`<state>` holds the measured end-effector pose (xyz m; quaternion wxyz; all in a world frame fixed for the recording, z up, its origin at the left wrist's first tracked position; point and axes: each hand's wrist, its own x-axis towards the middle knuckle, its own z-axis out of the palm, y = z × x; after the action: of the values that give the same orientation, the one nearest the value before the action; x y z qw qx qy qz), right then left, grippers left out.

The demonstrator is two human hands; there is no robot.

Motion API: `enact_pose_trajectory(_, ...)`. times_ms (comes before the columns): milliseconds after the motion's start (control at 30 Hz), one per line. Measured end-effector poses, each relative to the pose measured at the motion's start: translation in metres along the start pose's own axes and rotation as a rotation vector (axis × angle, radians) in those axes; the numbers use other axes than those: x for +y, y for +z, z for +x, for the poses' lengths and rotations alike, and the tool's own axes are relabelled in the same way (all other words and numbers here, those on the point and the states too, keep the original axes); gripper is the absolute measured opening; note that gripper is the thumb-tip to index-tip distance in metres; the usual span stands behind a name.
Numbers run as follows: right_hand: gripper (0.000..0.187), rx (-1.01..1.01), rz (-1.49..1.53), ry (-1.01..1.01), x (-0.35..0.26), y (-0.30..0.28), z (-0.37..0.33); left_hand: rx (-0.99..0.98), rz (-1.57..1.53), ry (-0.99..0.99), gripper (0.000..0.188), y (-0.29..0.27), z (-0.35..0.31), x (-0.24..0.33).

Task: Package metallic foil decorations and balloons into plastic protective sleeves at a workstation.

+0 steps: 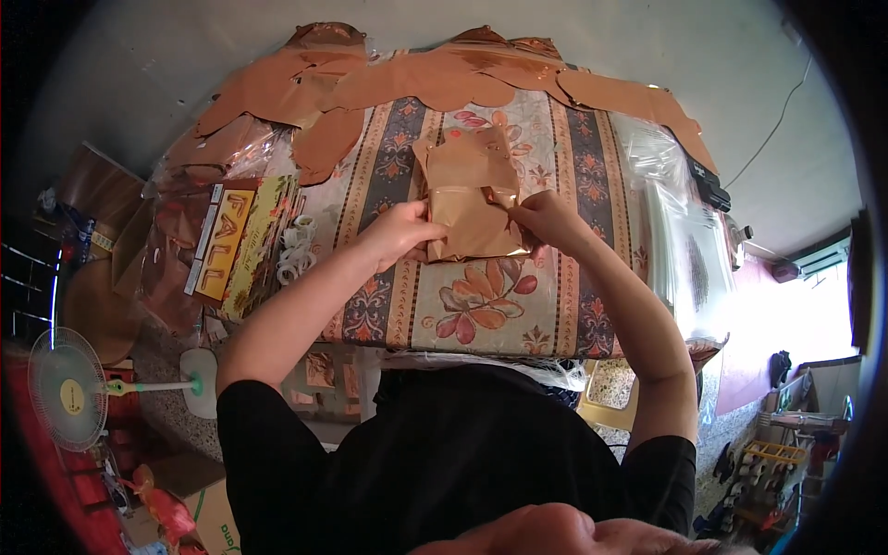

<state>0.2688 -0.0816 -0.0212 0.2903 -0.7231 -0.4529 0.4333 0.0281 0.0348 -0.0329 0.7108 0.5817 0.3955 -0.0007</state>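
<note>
On the patterned tablecloth in front of me lies a folded piece of copper-coloured shiny foil, which looks like a flattened foil balloon. Its upper part spreads away from me in uneven layers. My left hand holds its left edge, thumb on top and fingers partly hidden. At the right edge, my right hand pinches the foil near a small dark fold or tab.
Flat copper foil shapes line the table's far edge. To the left are a stack of printed cards and white ribbon coils. Clear plastic bags lie at the right. A fan stands at the lower left.
</note>
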Motion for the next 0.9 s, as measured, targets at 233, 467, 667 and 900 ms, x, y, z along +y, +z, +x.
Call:
enact_pose_trajectory(233,0.036,-0.015,0.025,-0.002,0.002,-0.001,0.002,0.5,0.809,0.883,0.038,0.019,-0.047,-0.018)
enact_pose_trajectory(467,0.036,-0.003,-0.035,-0.001,-0.005,-0.002,-0.002,0.394,1.133,1.094,0.031,0.027,-0.043,-0.044)
enact_pose_trajectory(667,0.029,0.118,0.255,-0.027,0.002,0.0,-0.011,0.433,1.111,1.09,0.031,0.027,-0.039,-0.048)
enact_pose_trajectory(900,0.046,0.338,-0.578,-0.69,0.011,0.021,-0.034,0.45,1.054,1.079,0.028,0.026,-0.037,-0.049)
